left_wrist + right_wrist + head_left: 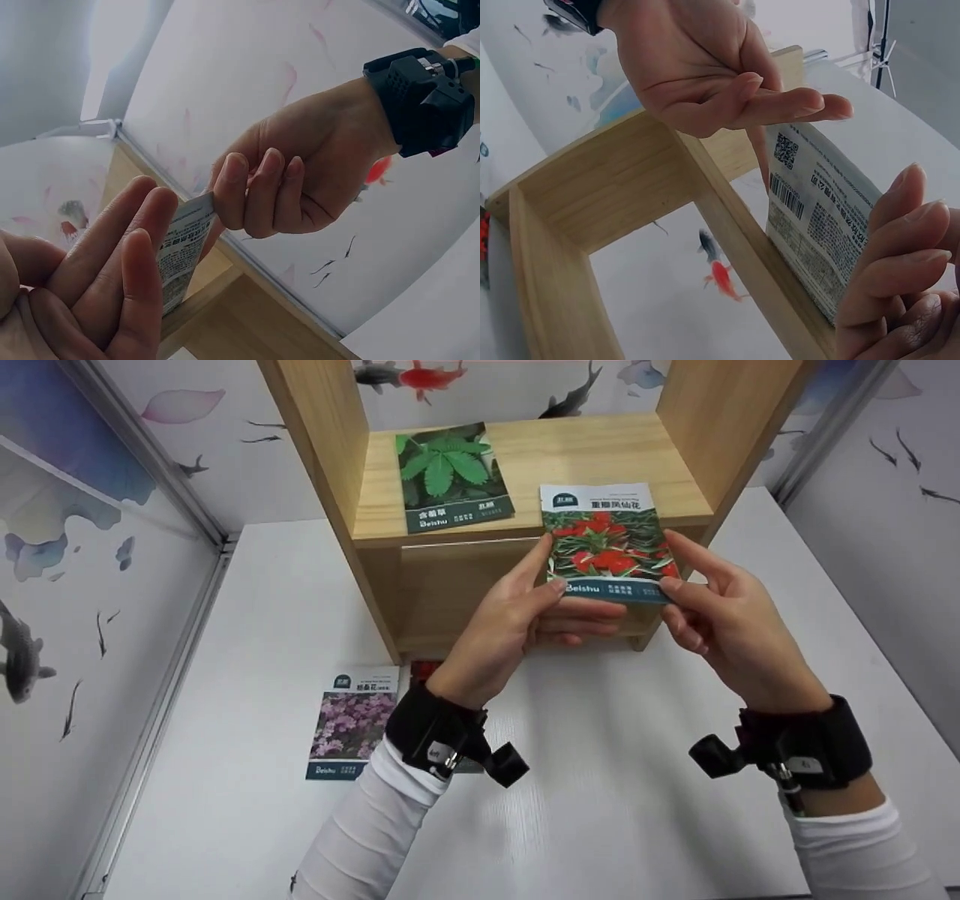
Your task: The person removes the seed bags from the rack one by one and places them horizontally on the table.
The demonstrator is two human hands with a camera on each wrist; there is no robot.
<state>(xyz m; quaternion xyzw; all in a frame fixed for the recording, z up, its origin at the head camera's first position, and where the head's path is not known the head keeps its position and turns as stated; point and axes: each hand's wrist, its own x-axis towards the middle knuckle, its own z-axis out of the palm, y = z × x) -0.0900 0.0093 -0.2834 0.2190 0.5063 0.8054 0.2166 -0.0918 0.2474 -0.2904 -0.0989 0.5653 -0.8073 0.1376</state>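
On the wooden shelf (600, 454) lies a green-leaf seed packet (450, 476). Our left hand (517, 619) and right hand (720, 615) pinch the red-flower seed packet (604, 544) at the near edge of the shelf. Only the right wrist view shows its barcode (784, 196).

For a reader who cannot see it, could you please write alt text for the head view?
Both hands, left hand and right hand, hold a red-flower seed packet at a wooden shelf, where a green-leaf packet lies. A purple-flower packet lies on the white table.
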